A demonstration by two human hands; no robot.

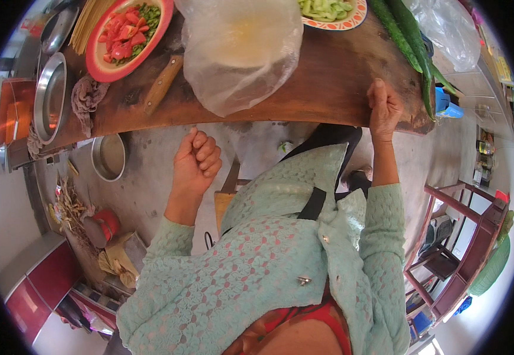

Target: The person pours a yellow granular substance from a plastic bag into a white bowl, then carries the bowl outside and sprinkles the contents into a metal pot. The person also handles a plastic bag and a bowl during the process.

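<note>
My left hand (196, 157) is curled into a fist just off the near edge of the wooden table (328, 89), with nothing visible in it. Over the table's right end, my right hand (385, 109) is closed, thumb against the bent fingers, and no object shows there. Long green cucumbers (408, 35) lie beyond it. Between the hands, farther back, sits a clear plastic bag (209, 83) with something pale yellow inside. A wooden knife handle (163, 84) lies left of the bag; the blade is hidden.
A red-rimmed plate (98, 65) holds chopped tomatoes and green pieces. Sliced green vegetable fills a patterned plate (351, 22) at the back. A cloth (87, 97) and metal basin (41, 100) are at left. Another basin (108, 157) is below; a wooden rack (464, 248) stands right.
</note>
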